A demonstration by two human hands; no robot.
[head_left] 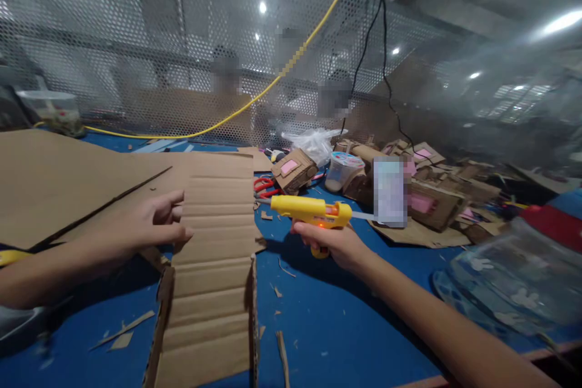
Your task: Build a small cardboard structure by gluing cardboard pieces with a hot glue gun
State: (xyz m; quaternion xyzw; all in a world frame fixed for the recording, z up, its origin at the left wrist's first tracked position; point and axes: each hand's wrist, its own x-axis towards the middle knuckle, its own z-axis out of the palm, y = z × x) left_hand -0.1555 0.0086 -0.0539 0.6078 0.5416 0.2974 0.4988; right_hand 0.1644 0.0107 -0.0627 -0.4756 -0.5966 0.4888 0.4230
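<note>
My right hand (pixel 334 244) is wrapped around the handle of a yellow hot glue gun (pixel 300 209). Its nozzle points left, its small light glows orange, and a clear glue stick (pixel 364 216) sticks out of the back. A long creased strip of cardboard (pixel 218 218) stretches away from me, with upright cardboard side walls (pixel 253 315) along its near half. My left hand (pixel 161 221) grips the strip's left edge, thumb on top and the fingers at the edge, their tips partly hidden. The nozzle is to the right of the strip, apart from it.
A large cardboard sheet (pixel 82 188) lies at the left. Behind the strip are red-handled scissors (pixel 264 187), a small cardboard model (pixel 293 171), and a plastic cup (pixel 342 171). Cardboard pieces (pixel 436 203) pile up at right, near a clear bag (pixel 509 279). Scraps litter the blue table (pixel 345 321).
</note>
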